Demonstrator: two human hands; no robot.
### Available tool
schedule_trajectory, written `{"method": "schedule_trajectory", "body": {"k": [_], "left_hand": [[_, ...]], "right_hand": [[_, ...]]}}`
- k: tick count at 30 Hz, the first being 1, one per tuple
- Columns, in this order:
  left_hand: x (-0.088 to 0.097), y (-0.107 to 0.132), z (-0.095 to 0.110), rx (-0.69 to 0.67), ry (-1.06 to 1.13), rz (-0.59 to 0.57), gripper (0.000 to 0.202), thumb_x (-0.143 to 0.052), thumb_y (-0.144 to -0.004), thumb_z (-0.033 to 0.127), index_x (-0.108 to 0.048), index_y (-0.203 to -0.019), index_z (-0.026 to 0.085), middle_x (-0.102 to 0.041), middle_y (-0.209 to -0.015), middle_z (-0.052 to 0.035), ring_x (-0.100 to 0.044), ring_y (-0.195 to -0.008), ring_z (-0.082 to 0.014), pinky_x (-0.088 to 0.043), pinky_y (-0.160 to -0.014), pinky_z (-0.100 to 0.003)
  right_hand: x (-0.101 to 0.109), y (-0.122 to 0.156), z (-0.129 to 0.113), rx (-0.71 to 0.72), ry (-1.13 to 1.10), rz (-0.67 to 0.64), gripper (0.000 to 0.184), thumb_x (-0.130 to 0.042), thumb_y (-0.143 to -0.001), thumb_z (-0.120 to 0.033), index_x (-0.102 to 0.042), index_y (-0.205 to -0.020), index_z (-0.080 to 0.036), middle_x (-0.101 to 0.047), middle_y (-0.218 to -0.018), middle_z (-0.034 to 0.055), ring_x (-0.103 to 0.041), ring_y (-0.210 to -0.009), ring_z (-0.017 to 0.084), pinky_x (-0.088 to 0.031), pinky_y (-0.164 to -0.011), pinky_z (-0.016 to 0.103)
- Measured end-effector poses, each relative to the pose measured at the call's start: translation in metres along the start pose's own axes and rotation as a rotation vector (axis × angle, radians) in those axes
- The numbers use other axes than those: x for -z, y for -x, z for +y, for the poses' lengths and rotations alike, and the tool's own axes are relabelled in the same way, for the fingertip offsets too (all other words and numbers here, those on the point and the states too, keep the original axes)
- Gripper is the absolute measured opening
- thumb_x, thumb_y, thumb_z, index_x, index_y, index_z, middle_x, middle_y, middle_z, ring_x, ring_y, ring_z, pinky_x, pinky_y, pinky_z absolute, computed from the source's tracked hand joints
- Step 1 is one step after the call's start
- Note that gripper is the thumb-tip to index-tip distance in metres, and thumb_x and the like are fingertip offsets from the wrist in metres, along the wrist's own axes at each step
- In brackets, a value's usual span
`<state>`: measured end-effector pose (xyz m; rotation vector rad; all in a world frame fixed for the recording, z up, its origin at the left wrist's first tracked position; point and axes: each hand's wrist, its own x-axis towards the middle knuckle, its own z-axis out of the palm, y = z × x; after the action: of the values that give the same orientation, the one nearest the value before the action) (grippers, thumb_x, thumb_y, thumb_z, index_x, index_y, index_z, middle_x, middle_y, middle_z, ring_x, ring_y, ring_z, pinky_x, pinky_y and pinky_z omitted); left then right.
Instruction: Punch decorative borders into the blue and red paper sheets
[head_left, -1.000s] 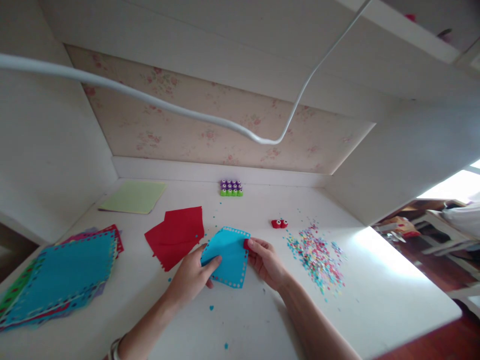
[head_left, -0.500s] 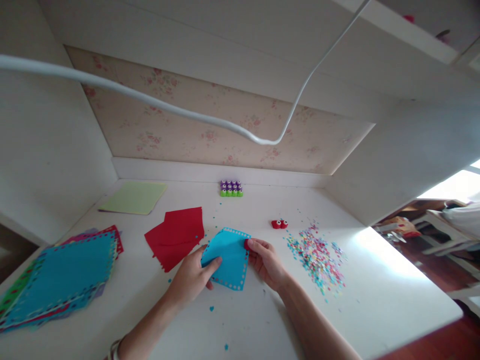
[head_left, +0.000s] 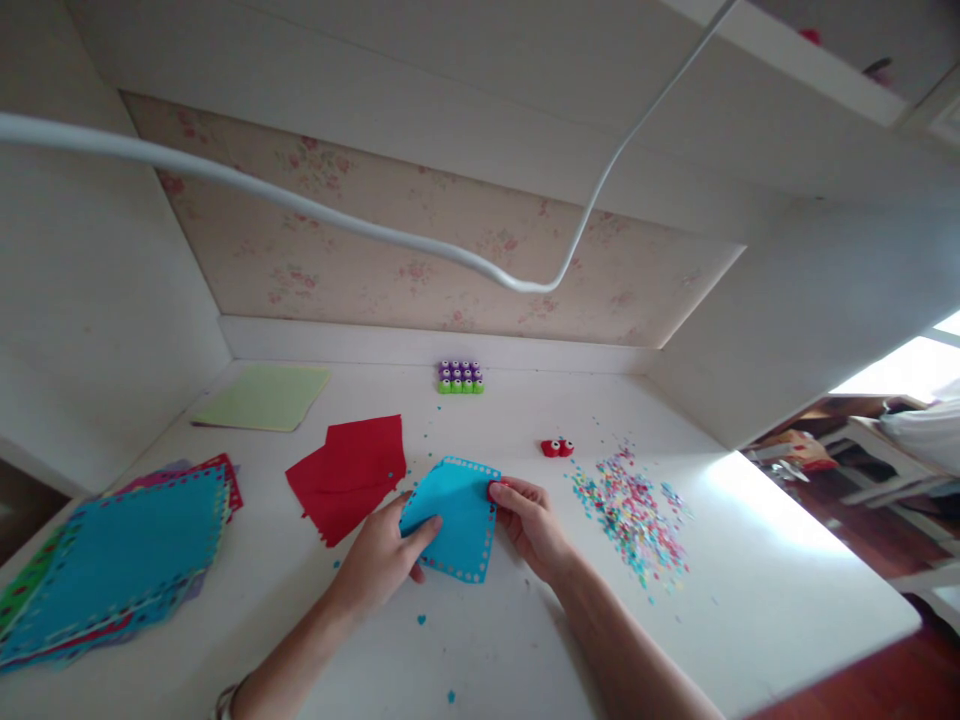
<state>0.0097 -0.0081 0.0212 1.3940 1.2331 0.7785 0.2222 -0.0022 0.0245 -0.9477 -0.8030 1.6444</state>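
Observation:
A sheet of blue paper with small holes punched along its edges is held slightly tilted above the white desk. My left hand is closed on its left side, thumb lying on top. At the right edge of the sheet, my right hand grips a small red craft punch, mostly covered by the fingers. Two similar red punches sit together beyond my right hand. To the right of that hand lies a heap of tiny coloured paper cut-outs.
Red paper sheets lie left of my hands, and a stack of punched coloured sheets is farther left. Pale green paper and rows of purple and green punches are at the back. A white cable hangs across the view.
My right hand and the red punch have shifted very slightly down along the sheet's right edge. The sheet stays in my left hand; the view has moved a little.

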Motion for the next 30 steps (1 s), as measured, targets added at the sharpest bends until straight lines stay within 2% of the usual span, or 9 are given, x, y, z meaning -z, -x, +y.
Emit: {"method": "schedule_trajectory", "body": {"k": [4, 10, 14, 20, 26, 30], "left_hand": [[0.000, -0.001, -0.001, 0.012, 0.009, -0.015, 0.060, -0.059, -0.083, 0.055, -0.053, -0.130, 0.018, -0.072, -0.095, -0.0085, -0.067, -0.054, -0.0194, -0.052, -0.042, -0.027], [-0.001, -0.001, -0.001, 0.010, 0.004, -0.013, 0.057, -0.060, -0.082, 0.054, -0.056, -0.124, 0.016, -0.071, -0.092, -0.0085, -0.066, -0.052, -0.0185, -0.052, -0.041, -0.027], [0.000, 0.000, 0.004, 0.022, 0.006, -0.004, 0.049, -0.059, -0.082, 0.054, -0.061, -0.113, 0.015, -0.071, -0.084, -0.0064, -0.063, -0.049, -0.0166, -0.052, -0.042, -0.027], [0.000, 0.000, 0.008, 0.025, 0.050, 0.031, 0.050, -0.061, -0.081, 0.053, -0.061, -0.113, 0.015, -0.072, -0.089, -0.0075, -0.066, -0.059, -0.0193, -0.052, -0.044, -0.026], [0.000, 0.002, 0.010, 0.015, 0.046, 0.002, 0.053, -0.060, -0.082, 0.054, -0.057, -0.120, 0.016, -0.072, -0.096, -0.0087, -0.068, -0.068, -0.0222, -0.054, -0.046, -0.028], [0.001, 0.002, 0.008, 0.011, 0.021, -0.001, 0.054, -0.057, -0.083, 0.055, -0.057, -0.121, 0.015, -0.072, -0.094, -0.0087, -0.068, -0.069, -0.0226, -0.055, -0.048, -0.029]], "right_hand": [[0.001, 0.001, 0.000, 0.041, 0.057, 0.038, 0.020, -0.080, -0.072, -0.031, -0.070, -0.070, -0.014, -0.063, -0.065, 0.0014, -0.055, -0.061, 0.013, -0.046, -0.062, 0.026], [0.001, 0.001, 0.002, 0.045, 0.065, 0.032, 0.025, -0.078, -0.074, -0.032, -0.064, -0.063, -0.015, -0.056, -0.060, -0.0010, -0.049, -0.056, 0.011, -0.040, -0.056, 0.024], [0.004, 0.000, 0.000, 0.011, 0.030, -0.006, 0.025, -0.076, -0.078, -0.037, -0.067, -0.073, -0.014, -0.062, -0.070, 0.0021, -0.055, -0.065, 0.013, -0.046, -0.065, 0.026], [0.012, 0.005, -0.006, 0.001, 0.120, -0.021, 0.030, -0.076, -0.077, -0.042, -0.071, -0.090, -0.015, -0.066, -0.085, 0.0048, -0.060, -0.079, 0.016, -0.050, -0.075, 0.029], [0.013, 0.009, -0.006, 0.029, 0.115, -0.031, 0.029, -0.077, -0.076, -0.040, -0.071, -0.092, -0.017, -0.065, -0.085, 0.0029, -0.061, -0.079, 0.015, -0.050, -0.081, 0.033], [0.013, 0.010, -0.010, 0.033, 0.130, -0.052, 0.025, -0.077, -0.077, -0.036, -0.071, -0.093, -0.017, -0.064, -0.083, 0.0020, -0.060, -0.079, 0.015, -0.050, -0.080, 0.032]]}}
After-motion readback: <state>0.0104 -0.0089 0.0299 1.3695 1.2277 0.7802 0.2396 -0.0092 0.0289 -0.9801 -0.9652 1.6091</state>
